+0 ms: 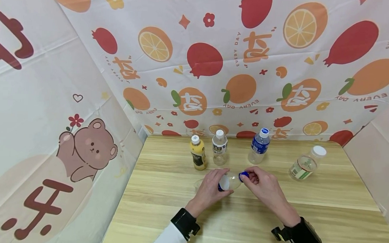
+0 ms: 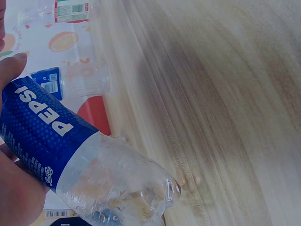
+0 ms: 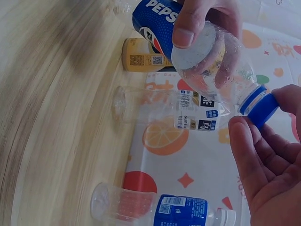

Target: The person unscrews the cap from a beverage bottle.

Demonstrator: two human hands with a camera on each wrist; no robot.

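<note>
The Pepsi bottle (image 1: pixel 232 181) is held aslant on the near side of the yellow bottle (image 1: pixel 198 153), its body gripped by the left hand (image 1: pixel 212 186) and its long axis rising rightward to the blue cap (image 3: pixel 262 112), which is pinched by the right hand (image 1: pixel 266 188).

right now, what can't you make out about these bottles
Head view: most of the Pepsi bottle's label, hidden by the left hand.
Left wrist view: the blue cap, beyond the left edge.
Head view: fine print on the yellow bottle, too small.
</note>
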